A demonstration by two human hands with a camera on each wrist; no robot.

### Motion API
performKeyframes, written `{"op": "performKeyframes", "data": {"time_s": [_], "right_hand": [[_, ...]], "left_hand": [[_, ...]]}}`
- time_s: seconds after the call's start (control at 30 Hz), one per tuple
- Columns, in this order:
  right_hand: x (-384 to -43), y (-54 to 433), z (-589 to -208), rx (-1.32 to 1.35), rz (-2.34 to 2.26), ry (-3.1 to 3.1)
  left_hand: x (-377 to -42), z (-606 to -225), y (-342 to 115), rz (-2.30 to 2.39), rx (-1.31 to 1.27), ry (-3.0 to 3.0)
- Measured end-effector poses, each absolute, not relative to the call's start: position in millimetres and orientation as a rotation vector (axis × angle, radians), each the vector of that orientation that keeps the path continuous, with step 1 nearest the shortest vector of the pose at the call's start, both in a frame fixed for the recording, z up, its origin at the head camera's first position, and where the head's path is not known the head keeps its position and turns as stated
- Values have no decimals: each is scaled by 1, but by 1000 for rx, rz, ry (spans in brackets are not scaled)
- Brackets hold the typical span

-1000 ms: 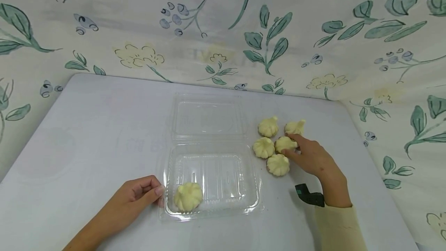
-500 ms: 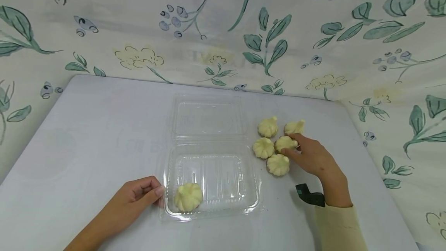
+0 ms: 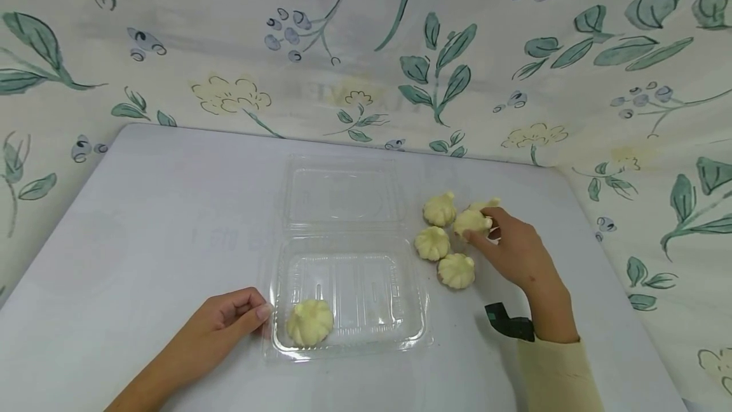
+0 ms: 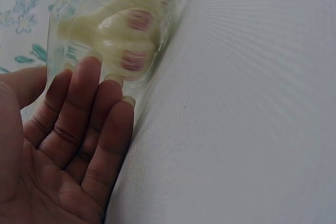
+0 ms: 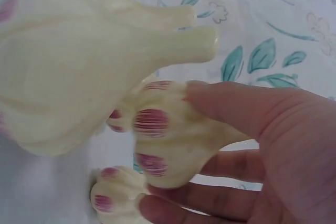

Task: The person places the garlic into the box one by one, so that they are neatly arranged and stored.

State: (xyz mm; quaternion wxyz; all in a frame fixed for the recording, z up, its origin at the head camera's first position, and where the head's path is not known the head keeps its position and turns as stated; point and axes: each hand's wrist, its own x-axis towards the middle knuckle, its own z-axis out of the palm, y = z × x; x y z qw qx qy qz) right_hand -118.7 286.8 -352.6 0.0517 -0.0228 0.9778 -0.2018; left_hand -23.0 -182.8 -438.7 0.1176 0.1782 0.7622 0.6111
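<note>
My right hand (image 3: 517,250) pinches a garlic bulb (image 3: 471,224) between thumb and fingers, just above the table among the other bulbs. The right wrist view shows purple patches on this held bulb (image 5: 168,140). At the left edge of a clear plastic clamshell container (image 3: 372,301), my left hand (image 3: 220,329) holds the rim between thumb and fingers. One garlic bulb (image 3: 310,323) lies in the container's near left corner. Through the clear wall, the left wrist view shows a bulb (image 4: 113,32) close to the fingertips.
Loose garlic bulbs sit around the right hand: one at the back (image 3: 440,210), one behind the held bulb (image 3: 486,203), one left (image 3: 433,243) and one nearer (image 3: 456,271). The container's lid (image 3: 343,196) lies folded back on the white table (image 3: 171,208). Floral cloth (image 3: 366,49) hangs behind.
The right hand has lifted its garlic bulb slightly up and away from the neighbouring bulbs, partly covering the one behind. The left hand stays at the container's edge.
</note>
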Motion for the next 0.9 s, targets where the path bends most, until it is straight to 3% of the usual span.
{"op": "performKeyframes", "data": {"time_s": [0.9], "right_hand": [[-84,253,-332,-381,-1056,3134]], "left_hand": [[-8,-446,-172,1806,508,2242]]}}
